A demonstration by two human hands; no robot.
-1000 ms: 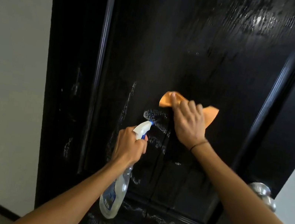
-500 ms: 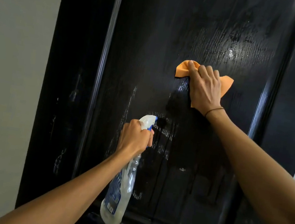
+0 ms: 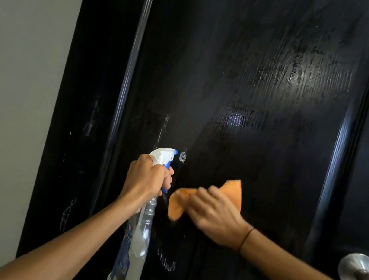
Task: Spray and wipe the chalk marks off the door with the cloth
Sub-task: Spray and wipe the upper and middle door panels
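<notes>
A black door [image 3: 264,67] fills the view, its upper panel wet and shiny. My left hand [image 3: 146,180] grips a clear spray bottle [image 3: 134,241] with a white and blue head, nozzle close to a small white chalk patch [image 3: 182,156]. My right hand [image 3: 213,212] presses an orange cloth [image 3: 233,192] against the panel just right of the bottle; the hand is blurred. Faint chalk marks [image 3: 166,262] show lower on the panel and chalk scribbles [image 3: 67,215] on the left door frame.
A grey wall [image 3: 7,110] stands left of the door frame. A round metal door knob [image 3: 361,272] sticks out at the lower right, close to my right forearm.
My right hand has swept the cloth down from the upper panel to beside the bottle. The chalk under the nozzle is mostly gone. The left hand holds the bottle in about the same place.
</notes>
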